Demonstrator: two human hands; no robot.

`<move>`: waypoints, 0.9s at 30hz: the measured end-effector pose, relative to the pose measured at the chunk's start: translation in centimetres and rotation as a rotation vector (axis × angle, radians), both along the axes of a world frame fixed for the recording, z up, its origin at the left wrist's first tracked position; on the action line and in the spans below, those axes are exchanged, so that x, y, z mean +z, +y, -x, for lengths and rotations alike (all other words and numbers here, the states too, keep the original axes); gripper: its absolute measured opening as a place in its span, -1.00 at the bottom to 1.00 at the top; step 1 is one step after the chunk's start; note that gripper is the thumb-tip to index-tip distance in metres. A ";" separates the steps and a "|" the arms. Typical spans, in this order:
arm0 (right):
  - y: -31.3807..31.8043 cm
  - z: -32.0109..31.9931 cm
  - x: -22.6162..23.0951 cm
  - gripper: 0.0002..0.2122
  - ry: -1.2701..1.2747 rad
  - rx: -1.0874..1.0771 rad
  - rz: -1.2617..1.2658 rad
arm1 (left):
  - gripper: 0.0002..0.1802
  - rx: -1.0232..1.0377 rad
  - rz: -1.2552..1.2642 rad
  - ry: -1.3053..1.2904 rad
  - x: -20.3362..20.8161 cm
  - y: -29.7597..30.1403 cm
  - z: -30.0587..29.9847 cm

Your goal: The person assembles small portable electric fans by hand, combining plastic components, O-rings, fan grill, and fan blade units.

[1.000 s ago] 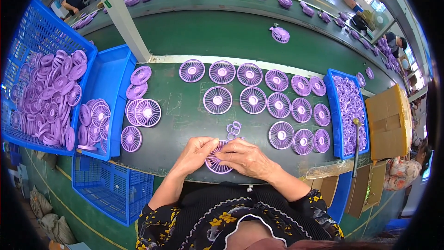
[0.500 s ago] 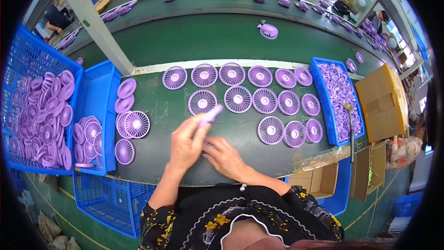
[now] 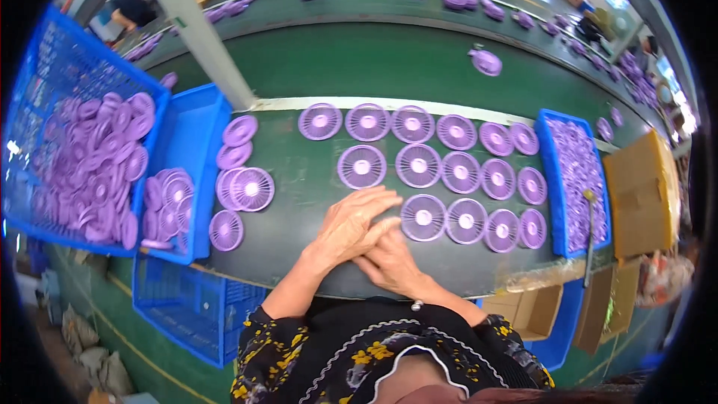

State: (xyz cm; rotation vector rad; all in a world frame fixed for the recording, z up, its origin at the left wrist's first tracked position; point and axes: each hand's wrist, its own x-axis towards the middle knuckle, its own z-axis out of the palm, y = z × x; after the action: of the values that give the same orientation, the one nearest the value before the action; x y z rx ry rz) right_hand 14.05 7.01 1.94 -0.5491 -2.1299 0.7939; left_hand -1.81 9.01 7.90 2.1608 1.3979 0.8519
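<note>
Round purple fan grilles lie in three rows on the dark bench in front of me. My left hand (image 3: 353,223) has its fingers stretched out beside the nearest-row grille (image 3: 424,218), holding nothing that I can see. Tucked partly beneath it is my right hand (image 3: 393,262), whose fingertips are covered, so anything in them stays hidden. Another grille (image 3: 362,167) sits just beyond my left fingers. At the left of the bench several more lie stacked or overlapping, among them one grille (image 3: 252,188) on top of another.
A tall blue basket (image 3: 82,52) and a blue bin (image 3: 196,116) at left hold more grilles. On the right, a blue tray (image 3: 555,179) contains small purple rings, with a metal rod (image 3: 589,243) across its edge. A green conveyor (image 3: 359,56) runs behind, past a metal post (image 3: 206,45).
A grille from my left hand now lies at the left end of the nearest row, and that hand has let go. My hands have come together. The view has swung slightly left.
</note>
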 end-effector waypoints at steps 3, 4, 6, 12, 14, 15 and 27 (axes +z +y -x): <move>0.3 -0.5 1.2 -0.84 -0.020 -0.081 -0.042 | -0.61 0.363 -0.150 -0.049 0.3 -0.8 3.8; 0.4 -0.6 1.2 -0.87 0.023 -0.098 0.046 | -0.55 0.476 -0.175 0.059 0.0 -1.0 5.7; 1.0 -1.2 1.2 -0.94 0.079 -0.132 0.108 | -0.41 0.682 -0.215 0.258 -0.8 -1.7 9.3; 2.2 -2.3 1.3 -0.83 0.441 -0.176 1.026 | -0.07 0.883 -0.117 0.441 -3.1 -3.7 15.6; 2.5 -2.3 1.2 -0.86 0.495 -0.158 1.186 | -0.08 0.862 -0.159 0.325 -2.0 -4.2 14.0; 2.2 -2.2 1.2 -0.86 0.489 -0.175 1.180 | -0.09 0.854 -0.157 0.264 -1.6 -4.2 13.3; 1.2 -0.3 2.4 -0.84 0.010 -0.160 0.161 | -0.74 0.571 0.175 -0.855 -2.8 -3.6 6.0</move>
State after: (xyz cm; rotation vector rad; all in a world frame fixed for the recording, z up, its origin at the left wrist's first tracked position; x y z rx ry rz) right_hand 14.33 8.24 4.38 -0.7881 -1.9944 0.8799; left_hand -7.82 5.45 5.10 1.0107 1.5058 1.5387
